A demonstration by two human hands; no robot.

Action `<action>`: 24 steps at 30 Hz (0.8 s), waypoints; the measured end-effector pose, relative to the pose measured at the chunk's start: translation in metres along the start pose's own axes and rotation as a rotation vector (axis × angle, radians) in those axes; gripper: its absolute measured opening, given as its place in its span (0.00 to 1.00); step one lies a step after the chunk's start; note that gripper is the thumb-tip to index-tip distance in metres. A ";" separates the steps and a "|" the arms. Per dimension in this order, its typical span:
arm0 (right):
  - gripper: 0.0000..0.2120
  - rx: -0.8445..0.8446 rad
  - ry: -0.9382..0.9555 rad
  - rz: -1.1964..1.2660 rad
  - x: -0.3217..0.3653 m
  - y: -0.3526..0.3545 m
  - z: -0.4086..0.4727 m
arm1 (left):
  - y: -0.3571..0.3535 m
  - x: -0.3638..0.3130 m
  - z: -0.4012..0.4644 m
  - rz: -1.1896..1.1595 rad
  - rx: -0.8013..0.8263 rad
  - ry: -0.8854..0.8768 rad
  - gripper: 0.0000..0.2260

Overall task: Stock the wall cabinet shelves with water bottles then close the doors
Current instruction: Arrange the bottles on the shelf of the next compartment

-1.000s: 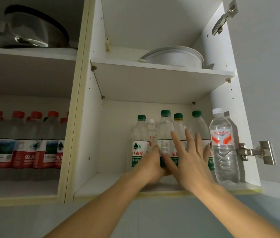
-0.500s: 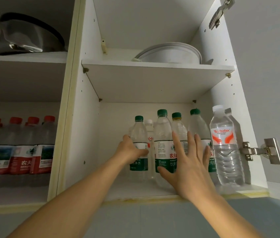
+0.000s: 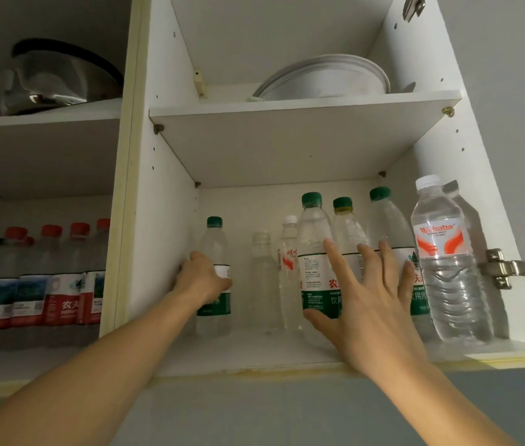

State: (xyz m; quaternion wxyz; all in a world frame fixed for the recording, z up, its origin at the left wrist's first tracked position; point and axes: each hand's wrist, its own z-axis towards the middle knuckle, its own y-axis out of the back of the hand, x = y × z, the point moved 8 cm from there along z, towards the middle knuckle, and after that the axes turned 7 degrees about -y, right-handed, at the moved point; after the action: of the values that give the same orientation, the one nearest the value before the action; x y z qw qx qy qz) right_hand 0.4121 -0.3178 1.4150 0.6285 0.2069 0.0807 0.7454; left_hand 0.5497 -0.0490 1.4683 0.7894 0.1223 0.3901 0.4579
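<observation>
Left hand: the left hand reaches into the lower right compartment of the wall cabinet and grips a green-capped bottle at label height, fingers curled round its left side; the bottle stands upright on the lower shelf, near the compartment's left wall.

Right hand: the right hand is spread, fingers straight and fanned, grasping nothing; the fingertips lie against the labels of a cluster of green-capped bottles, the thumb low at the foot of the front bottle's label.

Between the hands: an uncapped clear bottle and a white-capped bottle with a red mark stand upright, further back than the cluster.

Right of the right hand: a white-capped bottle with a red and white label stands upright at the shelf's front edge, just beside the cluster and near the right wall; beyond it a metal hinge is fixed to that wall.

Above the hands: an upper shelf carries a white bowl.

Left of the left hand: the neighbouring compartment holds a row of red-capped bottles on its lower shelf, and a metal pot with a dark rim above.
</observation>
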 end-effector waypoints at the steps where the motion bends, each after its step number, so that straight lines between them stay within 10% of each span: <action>1: 0.50 -0.020 -0.003 -0.011 0.000 0.002 -0.001 | -0.002 0.002 0.003 0.024 0.003 0.001 0.31; 8: 0.47 -0.090 -0.029 0.004 -0.003 0.005 -0.003 | -0.012 0.004 0.018 0.226 0.029 0.007 0.23; 17: 0.47 -0.092 -0.035 0.022 -0.003 0.009 -0.005 | -0.016 -0.021 0.011 0.771 -0.039 -0.271 0.44; 24: 0.48 -0.061 -0.063 0.024 -0.003 0.009 -0.006 | -0.011 -0.052 -0.004 0.487 -0.154 -0.404 0.19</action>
State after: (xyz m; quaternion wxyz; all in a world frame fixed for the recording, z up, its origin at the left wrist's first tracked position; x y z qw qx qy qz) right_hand 0.4018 -0.3215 1.4130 0.6277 0.2117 0.0355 0.7483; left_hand 0.5390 -0.0979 1.4856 0.7250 0.2403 0.1490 0.6281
